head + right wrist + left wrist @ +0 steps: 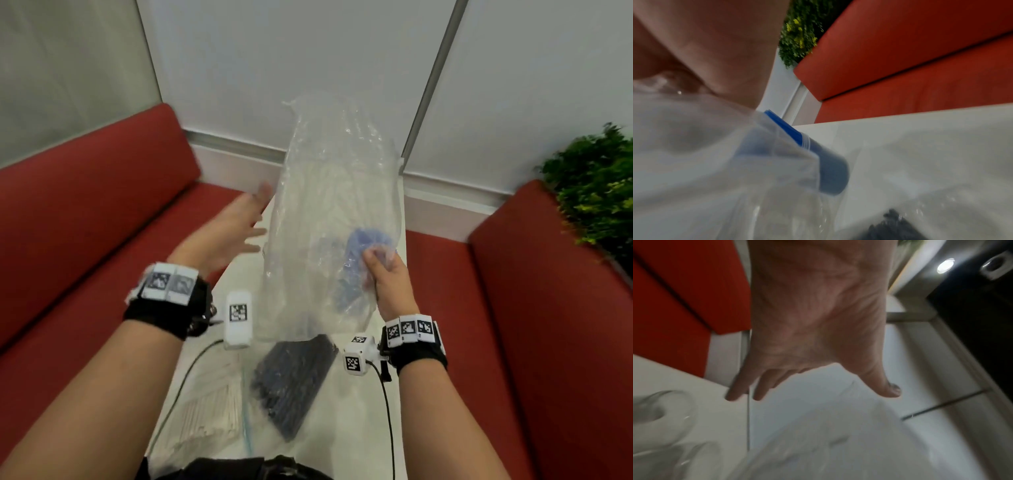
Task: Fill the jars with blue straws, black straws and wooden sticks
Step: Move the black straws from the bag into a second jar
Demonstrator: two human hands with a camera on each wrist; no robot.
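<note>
Clear plastic bag [329, 219] pinched with blue straws [363, 240] in right hand [387, 274] grip; left hand [222, 236] grip spread.

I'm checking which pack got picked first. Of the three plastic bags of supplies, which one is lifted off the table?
The bag of blue straws: the right hand grips it upright in the air. The black straws' bag and wooden sticks' bag lie flat on the table.
</note>
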